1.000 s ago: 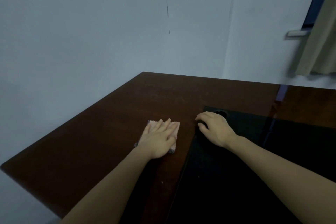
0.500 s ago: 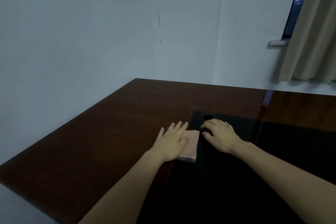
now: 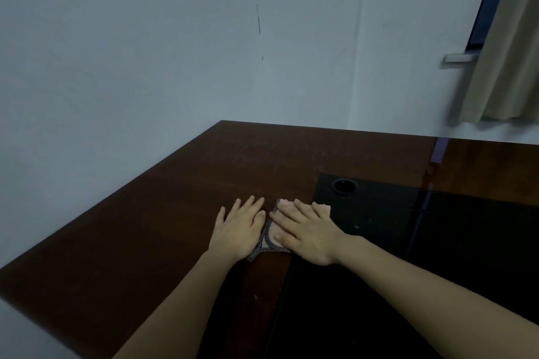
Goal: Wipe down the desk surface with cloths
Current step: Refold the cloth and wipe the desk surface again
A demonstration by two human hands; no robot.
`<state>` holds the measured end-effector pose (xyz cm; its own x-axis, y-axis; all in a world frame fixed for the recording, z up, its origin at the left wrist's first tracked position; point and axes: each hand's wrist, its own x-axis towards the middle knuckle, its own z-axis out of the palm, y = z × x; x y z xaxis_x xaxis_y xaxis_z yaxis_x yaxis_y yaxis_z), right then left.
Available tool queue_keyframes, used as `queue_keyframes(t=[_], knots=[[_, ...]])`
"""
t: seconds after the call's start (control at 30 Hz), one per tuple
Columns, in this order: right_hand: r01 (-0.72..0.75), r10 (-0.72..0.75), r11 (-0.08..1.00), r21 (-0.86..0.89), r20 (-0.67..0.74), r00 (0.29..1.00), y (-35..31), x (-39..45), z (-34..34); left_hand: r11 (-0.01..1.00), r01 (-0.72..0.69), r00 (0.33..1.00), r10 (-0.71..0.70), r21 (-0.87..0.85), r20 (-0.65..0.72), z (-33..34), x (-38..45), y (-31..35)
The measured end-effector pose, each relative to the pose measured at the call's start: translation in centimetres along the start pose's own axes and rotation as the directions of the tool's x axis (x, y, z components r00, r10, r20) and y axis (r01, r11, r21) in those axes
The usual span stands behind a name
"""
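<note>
A small pink cloth (image 3: 269, 237) with a dark dotted edge lies on the dark brown desk (image 3: 145, 227), at the left edge of a black mat. My right hand (image 3: 306, 232) lies flat on the cloth with straight fingers and covers most of it. My left hand (image 3: 240, 226) rests flat on the desk just left of it, its heel on the cloth's left corner.
A black mat (image 3: 408, 242) with a round hole (image 3: 343, 186) covers the desk's right part. White walls meet behind the desk's far corner. A beige curtain (image 3: 510, 52) and a window hang at the upper right. The desk's left edge runs diagonally.
My right hand has left the black mat and come down flat on the cloth. My left hand has slid off most of the cloth to its left side.
</note>
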<state>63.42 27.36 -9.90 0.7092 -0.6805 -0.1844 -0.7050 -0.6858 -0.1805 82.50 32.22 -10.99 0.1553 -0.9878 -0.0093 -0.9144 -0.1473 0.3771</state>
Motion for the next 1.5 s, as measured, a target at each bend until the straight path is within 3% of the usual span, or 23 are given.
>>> queue_keyframes(t=[0.13,0.33,0.77,0.9,1.2,1.5], knots=[[-0.091,0.093,0.994,-0.053,0.039,0.995,2.5,2.0,-1.4,0.999,0.004,0.999,-0.006,0.043,0.032,0.0,0.2,-0.1],[-0.210,0.209,0.976,-0.057,-0.022,0.978,6.3,4.9,-2.5,0.992,0.006,0.998,-0.013,0.126,0.058,-0.1,0.1,0.4],[0.035,-0.034,0.998,-0.046,0.033,0.999,3.4,-4.8,-0.5,0.989,0.015,0.995,-0.029,0.148,0.093,-0.2,-0.1,0.5],[0.027,-0.025,0.999,-0.036,0.037,0.999,3.8,-3.6,-0.9,0.987,0.016,0.996,-0.030,0.158,0.088,-0.1,0.0,0.6],[-0.148,0.148,0.988,-0.045,-0.006,0.989,4.7,3.6,-1.4,0.992,0.010,0.998,-0.018,0.124,0.062,0.1,-0.1,0.4],[0.018,-0.018,0.999,-0.027,0.019,1.000,2.0,-7.2,0.5,0.997,-0.030,0.999,0.029,0.072,0.018,-0.2,-0.4,0.8]])
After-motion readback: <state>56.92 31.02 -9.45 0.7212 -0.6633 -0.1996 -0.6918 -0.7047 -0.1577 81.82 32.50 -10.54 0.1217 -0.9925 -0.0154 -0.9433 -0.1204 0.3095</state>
